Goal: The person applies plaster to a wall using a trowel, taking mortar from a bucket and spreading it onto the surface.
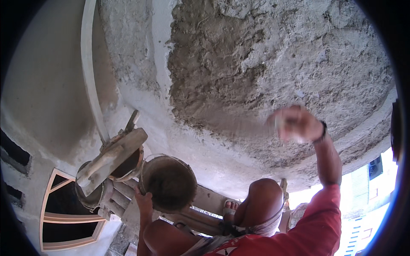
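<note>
My left hand (144,202) grips the near left rim of a round bucket (191,173), whose dark inside holds a greyish-brown layer at the bottom. Up against the rough wall, my right hand (294,124) is smeared by motion, its fingers curled. A faint brownish streak stretches leftward from it across the wall, and what the fingers hold cannot be made out. Wet-looking brown mortar (209,64) covers the wall's middle part, beside paler, lumpy plaster (316,55) to the right.
Left of my bucket stand two more buckets, one orange-brown (139,164) and one grey (104,196), with a mortar-stained wooden board (113,160) across them. A long pale strip (87,59) leans on the wall. Planks (205,217) lie below my knees; a wooden window frame (72,218) is lower left.
</note>
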The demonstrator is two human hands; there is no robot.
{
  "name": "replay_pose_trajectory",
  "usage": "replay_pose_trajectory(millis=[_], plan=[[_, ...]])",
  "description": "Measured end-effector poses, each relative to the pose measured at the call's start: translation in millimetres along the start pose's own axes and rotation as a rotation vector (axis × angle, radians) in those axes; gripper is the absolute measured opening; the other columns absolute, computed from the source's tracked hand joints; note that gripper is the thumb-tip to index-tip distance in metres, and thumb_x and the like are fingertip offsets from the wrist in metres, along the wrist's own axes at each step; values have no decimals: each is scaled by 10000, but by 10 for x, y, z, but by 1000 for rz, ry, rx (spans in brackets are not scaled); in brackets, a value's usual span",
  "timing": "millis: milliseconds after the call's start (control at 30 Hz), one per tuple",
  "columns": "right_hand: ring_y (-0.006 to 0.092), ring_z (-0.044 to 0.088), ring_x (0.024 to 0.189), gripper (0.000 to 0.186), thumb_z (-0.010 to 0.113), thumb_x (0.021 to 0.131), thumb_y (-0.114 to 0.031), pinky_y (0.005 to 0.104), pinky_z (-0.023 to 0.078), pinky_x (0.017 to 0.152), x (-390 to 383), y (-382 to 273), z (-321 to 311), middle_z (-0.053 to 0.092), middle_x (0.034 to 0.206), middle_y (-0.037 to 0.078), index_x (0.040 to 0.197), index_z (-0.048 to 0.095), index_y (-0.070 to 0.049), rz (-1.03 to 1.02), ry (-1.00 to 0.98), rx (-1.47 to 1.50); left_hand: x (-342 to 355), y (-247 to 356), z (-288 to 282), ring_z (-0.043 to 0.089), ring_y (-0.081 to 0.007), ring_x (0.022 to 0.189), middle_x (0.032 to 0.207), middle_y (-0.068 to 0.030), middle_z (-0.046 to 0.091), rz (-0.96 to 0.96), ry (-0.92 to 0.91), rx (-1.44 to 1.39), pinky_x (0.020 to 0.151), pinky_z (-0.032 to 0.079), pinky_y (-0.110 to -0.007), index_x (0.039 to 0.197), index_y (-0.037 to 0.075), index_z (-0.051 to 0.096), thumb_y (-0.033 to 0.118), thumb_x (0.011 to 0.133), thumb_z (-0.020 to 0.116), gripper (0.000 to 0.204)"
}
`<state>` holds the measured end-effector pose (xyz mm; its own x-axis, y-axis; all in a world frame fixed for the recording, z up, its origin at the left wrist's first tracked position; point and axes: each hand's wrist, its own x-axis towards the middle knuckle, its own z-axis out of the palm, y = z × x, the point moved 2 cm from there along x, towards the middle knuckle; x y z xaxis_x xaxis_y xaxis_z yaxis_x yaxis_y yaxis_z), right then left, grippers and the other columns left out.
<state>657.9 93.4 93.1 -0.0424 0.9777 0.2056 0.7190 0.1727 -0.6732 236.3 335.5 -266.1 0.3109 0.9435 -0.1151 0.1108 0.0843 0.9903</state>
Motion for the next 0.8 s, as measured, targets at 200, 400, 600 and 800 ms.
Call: replay_pose_trajectory(millis=[200, 400, 600, 800], plan=[[27, 514, 567, 306, 513, 1009, -150, 165, 434, 454, -532, -167, -869, 602, 809, -11, 1287, 554, -28, 261, 715, -295, -131, 9, 88, 593, -222, 933, 1026, -131, 616, -86, -1, -50, 874, 472, -316, 1160, -45, 534, -14, 659, 506, 503], [171, 573, 701, 331, 594, 933, -180, 281, 482, 603, -217, 339, 188, 624, 908, 76, 1236, 563, -50, 278, 146, -39, -28, 119, 339, 583, -203, 891, 969, -114, 615, 76, -49, -69, 822, 475, -321, 1110, -37, 555, -15, 656, 515, 457], [409, 659, 809, 389, 505, 859, -171, 513, 547, 712, 156, 791, 2023, 596, 1084, 269, 1234, 594, -224, 230, -652, -665, -210, 462, 563, 591, -214, 858, 899, -134, 618, 140, 28, 230, 795, 479, -337, 1076, -46, 570, 22, 636, 569, 445], [337, 677, 840, 204, 584, 798, -177, 491, 553, 641, 673, 852, 2802, 661, 893, 173, 928, 678, -51, -41, -329, -976, -173, 534, 643, 595, -189, 785, 855, -115, 633, 32, -83, 43, 739, 487, -336, 1035, -43, 594, 36, 631, 585, 412]])
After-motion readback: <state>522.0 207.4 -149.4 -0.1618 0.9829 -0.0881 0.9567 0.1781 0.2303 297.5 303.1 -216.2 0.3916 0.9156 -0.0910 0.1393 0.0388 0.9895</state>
